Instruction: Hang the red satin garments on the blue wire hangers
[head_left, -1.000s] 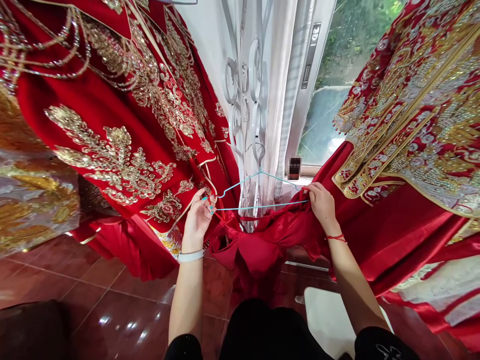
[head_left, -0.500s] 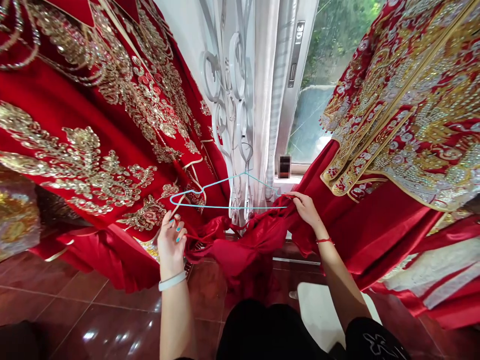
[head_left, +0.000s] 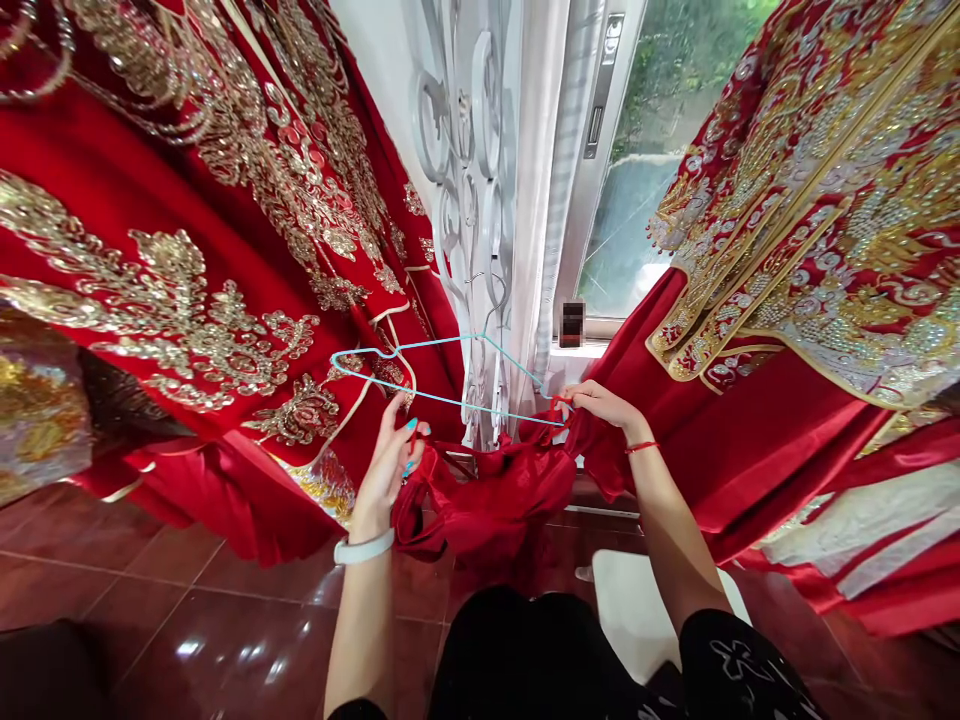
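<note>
Head view: hanger (head_left: 450, 401), left end free, gap above red garment (head_left: 495, 495).

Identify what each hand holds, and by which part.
Left fingers hold the red garment by its upper edge; right fingers hold the opposite side, at the blue hanger. Whether they also grip the hanger is unclear.
</note>
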